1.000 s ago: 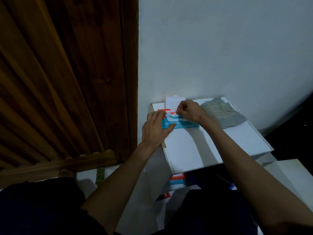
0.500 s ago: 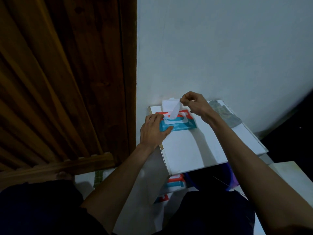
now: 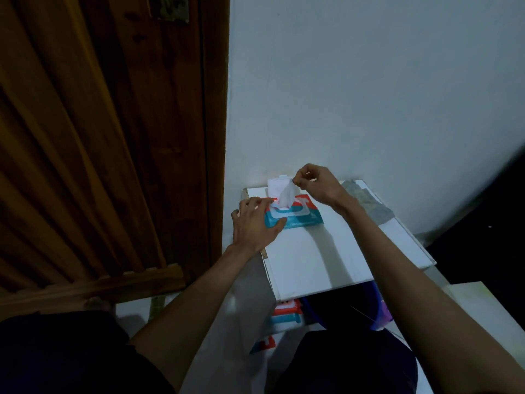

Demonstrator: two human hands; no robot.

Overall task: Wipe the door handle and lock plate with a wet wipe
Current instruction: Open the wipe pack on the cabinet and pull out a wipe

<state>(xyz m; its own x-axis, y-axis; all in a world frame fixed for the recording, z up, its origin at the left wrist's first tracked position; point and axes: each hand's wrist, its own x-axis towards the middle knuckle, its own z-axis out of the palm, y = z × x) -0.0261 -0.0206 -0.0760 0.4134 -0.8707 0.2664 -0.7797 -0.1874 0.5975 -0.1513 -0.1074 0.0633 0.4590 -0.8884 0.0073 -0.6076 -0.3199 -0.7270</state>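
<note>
Bench edges: the white bench [image 3: 326, 260] stands against the pale wall [image 3: 369, 95]; its left edge runs just beside the wooden door [image 3: 99, 137], its near edge overhangs the floor.
Open room: most of the bench top in front of the pack is bare; a grey cloth [image 3: 366, 203] lies at the far right corner.
Pack position: the wipes pack [image 3: 301, 216] lies flat at the far left corner of the bench, close to the wall.
Pack axis: its long side runs left to right, roughly along the wall; the white lid flap [image 3: 277, 185] stands open toward the wall.
Wipe: a white wet wipe [image 3: 285, 196] rises from the pack's opening, stretched up and to the right, narrow and crumpled.
Pack look: blue and red wrapper with a white frame around the opening.
Left grip: the left hand [image 3: 255, 223] lies open, fingers spread, pressing on the pack's left end.
Right grip: the right hand [image 3: 315, 184] pinches the wipe's top end between thumb and fingertips, above the pack.
Lock plate: a metal plate [image 3: 172, 8] shows at the door's top edge, dim and only partly visible.
</note>
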